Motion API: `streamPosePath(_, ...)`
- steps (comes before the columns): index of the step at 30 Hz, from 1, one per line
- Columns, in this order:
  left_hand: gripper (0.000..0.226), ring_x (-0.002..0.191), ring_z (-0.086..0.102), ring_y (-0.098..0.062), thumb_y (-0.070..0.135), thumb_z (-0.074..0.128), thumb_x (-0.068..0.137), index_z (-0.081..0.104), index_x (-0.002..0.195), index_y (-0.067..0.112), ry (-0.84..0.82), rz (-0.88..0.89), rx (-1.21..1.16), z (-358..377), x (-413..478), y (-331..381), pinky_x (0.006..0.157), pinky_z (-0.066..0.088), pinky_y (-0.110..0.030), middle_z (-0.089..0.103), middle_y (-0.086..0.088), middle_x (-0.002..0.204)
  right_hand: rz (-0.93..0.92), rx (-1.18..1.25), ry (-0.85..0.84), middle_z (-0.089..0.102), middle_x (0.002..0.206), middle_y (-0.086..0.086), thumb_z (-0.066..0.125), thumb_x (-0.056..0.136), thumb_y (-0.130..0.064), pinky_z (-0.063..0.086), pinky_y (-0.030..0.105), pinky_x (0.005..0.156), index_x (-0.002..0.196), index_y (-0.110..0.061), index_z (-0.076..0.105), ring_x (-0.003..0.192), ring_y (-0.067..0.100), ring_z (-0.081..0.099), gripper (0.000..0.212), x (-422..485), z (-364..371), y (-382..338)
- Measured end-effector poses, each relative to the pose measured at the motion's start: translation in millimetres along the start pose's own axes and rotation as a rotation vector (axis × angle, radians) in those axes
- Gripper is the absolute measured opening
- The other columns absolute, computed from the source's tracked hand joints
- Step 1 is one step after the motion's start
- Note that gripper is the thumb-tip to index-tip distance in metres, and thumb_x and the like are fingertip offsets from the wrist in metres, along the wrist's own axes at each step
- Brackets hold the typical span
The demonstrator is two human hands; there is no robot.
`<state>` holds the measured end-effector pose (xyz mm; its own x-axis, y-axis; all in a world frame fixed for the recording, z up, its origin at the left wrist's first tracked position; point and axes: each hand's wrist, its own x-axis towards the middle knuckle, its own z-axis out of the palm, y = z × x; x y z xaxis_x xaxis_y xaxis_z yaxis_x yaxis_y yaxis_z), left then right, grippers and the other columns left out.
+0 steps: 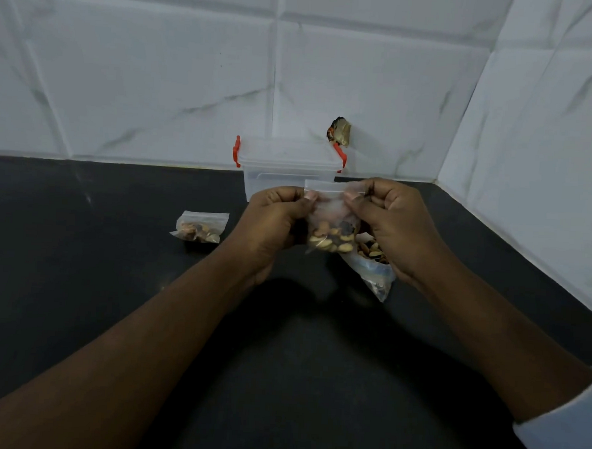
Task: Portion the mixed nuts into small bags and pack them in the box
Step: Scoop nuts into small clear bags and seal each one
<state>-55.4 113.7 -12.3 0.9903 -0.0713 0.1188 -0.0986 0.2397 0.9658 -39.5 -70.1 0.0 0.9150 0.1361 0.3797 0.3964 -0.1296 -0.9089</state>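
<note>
A dark worktop (78,298) is stretching out under a white tiled wall (158,73). At its far edge a clear lidded box (283,168) with red latches is standing. Nearer, the left hand (270,223) and right hand (397,226) are holding a small bag (332,226) of mixed nuts above the worktop, fingers (310,196) pinching its top strip from both sides. A larger nut bag (374,269) is lying beneath the right hand, and a filled bag (200,227) is lying to the left.

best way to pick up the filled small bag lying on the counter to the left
Grip the small bag by its flat, empty zip strip along the far edge, coming from above. The nuts bulge at the near end, so the strip is the thin part to pinch.
</note>
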Motion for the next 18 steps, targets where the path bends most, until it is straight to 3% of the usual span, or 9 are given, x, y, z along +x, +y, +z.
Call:
streamPosePath(2,0.022,0.087,0.074,-0.026,0.013,0.055,0.104,0.074,0.107,0.003,0.004,0.000,-0.011,0.1,0.3,0.3,0.078,0.062,-0.039,0.077,-0.014,0.098,-0.016,-0.011,0.007,0.079,0.094,0.010,0.063,0.101,-0.012,0.062,0.045,0.087,0.102,-0.010,0.073,0.087,0.023,0.076,0.009,-0.3,1.3,-0.9)
streamPosePath(5,0.020,0.084,0.074,-0.026,0.013,0.057,0.102,0.075,0.103,0.003,0.006,0.016,-0.036,1.5,-1.8,2.6,0.077,0.063,-0.040,0.077,-0.015,0.094,0.017,-0.004,0.012,0.079,0.091,0.007,0.064,0.102,-0.016,0.059,0.051,0.083,0.101,-0.016,0.068,0.086,0.022,0.075,0.004,0.7,-2.9,-3.3)
streamPosePath(8,0.024,0.084,0.073,-0.030,0.015,0.065,0.098,0.071,0.107,-0.006,0.005,0.058,-0.018,1.7,-4.3,2.8,0.080,0.062,-0.043,0.077,-0.018,0.096,0.037,0.024,-0.033,0.078,0.089,0.006,0.065,0.101,-0.016,0.058,0.054,0.084,0.095,-0.019,0.067,0.089,0.025,0.074,0.007,0.6,-7.7,-4.3)
streamPosePath(12,0.021,0.090,0.076,-0.027,0.014,0.068,0.096,0.071,0.110,-0.001,0.012,0.113,0.101,-2.0,-3.6,0.8,0.087,0.062,-0.043,0.078,-0.015,0.099,0.068,0.113,-0.088,0.073,0.087,0.007,0.061,0.101,-0.006,0.059,0.036,0.075,0.092,-0.012,0.066,0.083,0.024,0.071,0.012,-1.1,-4.6,-6.6)
streamPosePath(18,0.020,0.097,0.075,-0.027,0.015,0.067,0.097,0.071,0.110,0.000,0.036,0.141,0.145,-4.2,-3.2,1.0,0.091,0.060,-0.046,0.078,-0.013,0.101,0.102,0.109,-0.057,0.072,0.085,0.014,0.063,0.099,-0.006,0.059,0.044,0.075,0.091,-0.008,0.070,0.073,0.025,0.068,0.011,0.5,-5.1,-5.5)
